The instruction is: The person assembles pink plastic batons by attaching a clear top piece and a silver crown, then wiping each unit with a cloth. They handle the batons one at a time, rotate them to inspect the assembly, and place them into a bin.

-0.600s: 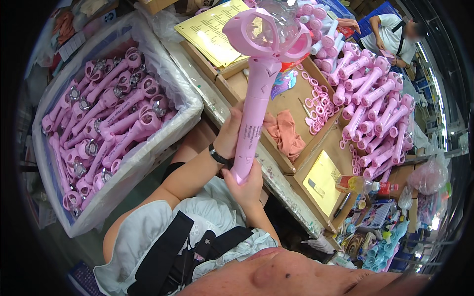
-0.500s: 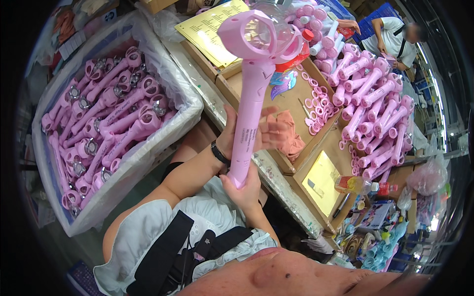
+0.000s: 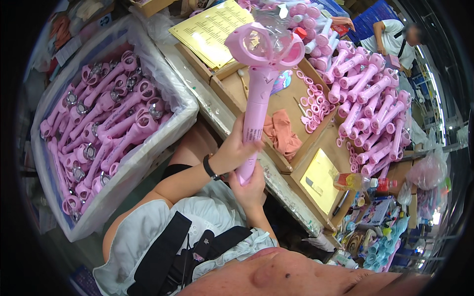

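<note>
I hold a pink toy wand [image 3: 255,108] upright in front of me, tilted a little to the right. Its head is made of open rings, and small print runs along the handle. My left hand [image 3: 238,149], with a black band at the wrist, is wrapped round the lower handle. Just below it, my right hand [image 3: 248,187] is closed on the handle's bottom end. Behind the wand lies a cardboard tray [image 3: 229,74] with many small pink rings [image 3: 316,103] and a crumpled orange cloth [image 3: 282,134].
At left, a lined bin [image 3: 190,111] holds a heap of similar wands [image 3: 106,123]. More pink wand parts [image 3: 375,93] are piled at right. Yellow sheets [image 3: 212,32], a yellow card [image 3: 320,182] and a bottle [image 3: 353,181] lie on the workbench. A person [image 3: 395,39] is at far right.
My left hand, earlier spread open behind the handle, is now wrapped round it. The wand has shifted slightly right and turned, so its ring head shows from another side.
</note>
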A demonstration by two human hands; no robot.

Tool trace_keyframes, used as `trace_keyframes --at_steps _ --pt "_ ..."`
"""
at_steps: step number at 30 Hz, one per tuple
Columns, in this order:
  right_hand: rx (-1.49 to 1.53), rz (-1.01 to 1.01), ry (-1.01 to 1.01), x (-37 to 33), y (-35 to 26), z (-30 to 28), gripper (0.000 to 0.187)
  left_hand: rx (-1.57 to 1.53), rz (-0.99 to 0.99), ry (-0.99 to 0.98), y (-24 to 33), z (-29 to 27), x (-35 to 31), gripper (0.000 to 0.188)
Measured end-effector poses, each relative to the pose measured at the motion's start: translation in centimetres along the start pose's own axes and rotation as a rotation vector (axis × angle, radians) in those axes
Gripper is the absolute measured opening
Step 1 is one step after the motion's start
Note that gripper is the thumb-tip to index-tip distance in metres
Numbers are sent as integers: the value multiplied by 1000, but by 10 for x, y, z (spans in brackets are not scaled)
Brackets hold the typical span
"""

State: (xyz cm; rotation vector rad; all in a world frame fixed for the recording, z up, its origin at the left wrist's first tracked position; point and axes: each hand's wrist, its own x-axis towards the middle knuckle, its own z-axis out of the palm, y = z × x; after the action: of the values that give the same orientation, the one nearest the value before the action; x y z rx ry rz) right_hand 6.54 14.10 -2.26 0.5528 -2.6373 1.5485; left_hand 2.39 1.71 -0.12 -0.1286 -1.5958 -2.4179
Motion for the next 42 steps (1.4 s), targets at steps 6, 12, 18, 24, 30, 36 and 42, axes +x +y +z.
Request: trace_keyframes --at_steps 6,12,18,24,30,36,42 --pt "-27 -20 6 -5 7 2 53 -105 -200 33 9 -1 -5 62" --pt "67 14 -166 -35 24 9 54 -366 -25 -16 23 -30 13 67" --pt "42 99 -243 -54 35 1 57 -365 143 106 25 -45 25 94" --pt "63 104 -174 -60 37 1 51 -427 75 33 21 -40 23 77" --pt "-33 86 -116 -54 42 6 56 -318 -275 77 7 -21 0 51" --pt "-25 60 -79 -51 45 7 51 -364 -229 82 0 -20 -3 47" --pt "23 100 -169 -52 53 3 50 -378 -82 21 2 -33 5 65"
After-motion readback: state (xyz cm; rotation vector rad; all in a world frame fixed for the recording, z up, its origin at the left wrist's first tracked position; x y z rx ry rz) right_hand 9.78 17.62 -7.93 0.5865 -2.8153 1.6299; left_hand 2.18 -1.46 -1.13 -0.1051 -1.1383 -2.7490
